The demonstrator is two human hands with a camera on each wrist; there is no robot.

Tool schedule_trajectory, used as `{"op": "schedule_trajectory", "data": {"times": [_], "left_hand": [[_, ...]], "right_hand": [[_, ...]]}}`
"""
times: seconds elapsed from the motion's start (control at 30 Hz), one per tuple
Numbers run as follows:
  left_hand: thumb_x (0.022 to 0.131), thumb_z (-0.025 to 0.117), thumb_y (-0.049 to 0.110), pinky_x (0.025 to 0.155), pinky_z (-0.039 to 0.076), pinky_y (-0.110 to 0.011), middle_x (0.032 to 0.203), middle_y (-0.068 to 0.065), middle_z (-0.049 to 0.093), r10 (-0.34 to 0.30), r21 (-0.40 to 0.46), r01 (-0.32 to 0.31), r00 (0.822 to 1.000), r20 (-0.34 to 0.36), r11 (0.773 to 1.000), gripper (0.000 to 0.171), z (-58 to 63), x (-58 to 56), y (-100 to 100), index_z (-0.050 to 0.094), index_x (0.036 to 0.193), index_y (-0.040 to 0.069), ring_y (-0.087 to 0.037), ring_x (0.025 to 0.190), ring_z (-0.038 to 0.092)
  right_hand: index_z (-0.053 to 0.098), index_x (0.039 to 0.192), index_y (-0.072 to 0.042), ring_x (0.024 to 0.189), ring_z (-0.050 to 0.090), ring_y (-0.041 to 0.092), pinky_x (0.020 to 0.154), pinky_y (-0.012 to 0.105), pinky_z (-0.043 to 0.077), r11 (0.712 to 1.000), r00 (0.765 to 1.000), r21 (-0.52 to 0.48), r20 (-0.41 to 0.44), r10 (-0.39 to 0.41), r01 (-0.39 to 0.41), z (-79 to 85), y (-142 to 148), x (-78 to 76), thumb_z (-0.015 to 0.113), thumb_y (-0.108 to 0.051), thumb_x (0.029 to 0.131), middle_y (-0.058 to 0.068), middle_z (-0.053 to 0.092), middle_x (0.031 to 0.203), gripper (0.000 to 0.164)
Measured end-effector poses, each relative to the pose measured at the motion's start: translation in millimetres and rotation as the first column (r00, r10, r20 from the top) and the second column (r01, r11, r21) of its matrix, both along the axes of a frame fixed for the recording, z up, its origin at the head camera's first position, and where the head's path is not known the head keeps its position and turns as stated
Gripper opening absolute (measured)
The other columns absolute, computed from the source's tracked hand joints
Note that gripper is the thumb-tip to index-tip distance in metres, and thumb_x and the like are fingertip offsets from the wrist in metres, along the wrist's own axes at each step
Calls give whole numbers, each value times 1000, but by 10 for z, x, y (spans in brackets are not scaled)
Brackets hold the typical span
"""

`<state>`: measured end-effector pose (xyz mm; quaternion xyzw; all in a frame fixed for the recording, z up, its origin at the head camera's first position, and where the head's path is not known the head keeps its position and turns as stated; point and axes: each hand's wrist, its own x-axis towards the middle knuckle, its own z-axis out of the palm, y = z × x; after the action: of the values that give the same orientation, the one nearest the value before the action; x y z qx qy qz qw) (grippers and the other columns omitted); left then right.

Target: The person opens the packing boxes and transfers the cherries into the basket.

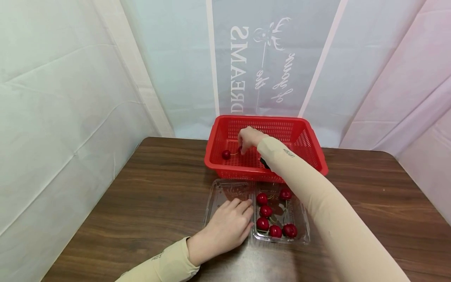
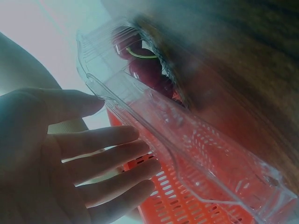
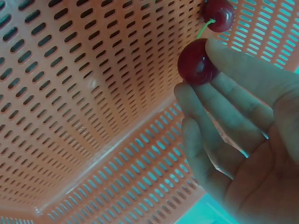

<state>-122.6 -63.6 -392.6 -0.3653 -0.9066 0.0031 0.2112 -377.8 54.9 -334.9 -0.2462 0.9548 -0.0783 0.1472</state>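
Observation:
Inside the red basket (image 1: pixel 320 162), my right hand (image 1: pixel 249 138) pinches a dark red cherry (image 3: pixel 195 63) between thumb and fingertips. Close beside it in the basket lies another cherry (image 1: pixel 226 154), whose green stem shows in the right wrist view. My left hand (image 1: pixel 229 223) lies over the lid half of a hinged clear plastic box (image 1: pixel 305 231), fingers fairly straight, the fingertips near the hinge edge. The left wrist view shows its thumb and fingers (image 2: pixel 112 158) along the clear rim. Several stemmed cherries (image 1: pixel 266 211) sit in the box's right half.
The box stands directly in front of the basket on a dark wooden table (image 1: pixel 155 188). My right forearm (image 1: pixel 327 203) crosses over the basket's front rim and the box's right side. Behind the table hangs a pale printed curtain (image 1: pixel 183 66).

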Motion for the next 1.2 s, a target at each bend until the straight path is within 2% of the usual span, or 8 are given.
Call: {"op": "schedule_trajectory", "data": {"times": [0.23, 0.57, 1.0, 1.2], "left_hand": [[86, 62, 36, 73, 48, -29, 116, -2, 66, 1, -5, -1, 1000, 2, 1000, 30, 12, 4, -1, 67, 104, 12, -16, 97, 59], [86, 62, 36, 72, 48, -28, 115, -2, 66, -4, 0, 4, 1000, -11, 1000, 30, 11, 1, -7, 67, 104, 12, -16, 97, 59], [86, 62, 36, 72, 47, -28, 115, -2, 66, -3, -9, 3, 1000, -13, 1000, 30, 3, -5, -1, 67, 104, 12, -16, 97, 59], [86, 61, 36, 71, 47, -28, 115, -2, 66, -8, -6, 8, 1000, -19, 1000, 30, 1, -4, -10, 67, 104, 12, -16, 96, 59]], "right_hand": [[70, 105, -7, 90, 60, 22, 81, 36, 51, 1000, 999, -22, 45, 2, -1, -24, 21, -34, 78, -15, 76, 9, 66, 105, 31], [69, 107, -8, 91, 60, 22, 81, 37, 51, 1000, 1000, 7, 27, 8, -8, -47, -39, -21, 78, -20, 77, 8, 66, 107, 34], [69, 107, -7, 90, 60, 22, 77, 35, 51, 1000, 999, -1, 49, 3, -3, -106, -104, -24, 79, -18, 77, 9, 65, 108, 34], [69, 106, -11, 89, 59, 21, 77, 35, 50, 1000, 999, 5, 47, -8, 8, -136, -124, -24, 79, -23, 77, 7, 65, 108, 34]]}}
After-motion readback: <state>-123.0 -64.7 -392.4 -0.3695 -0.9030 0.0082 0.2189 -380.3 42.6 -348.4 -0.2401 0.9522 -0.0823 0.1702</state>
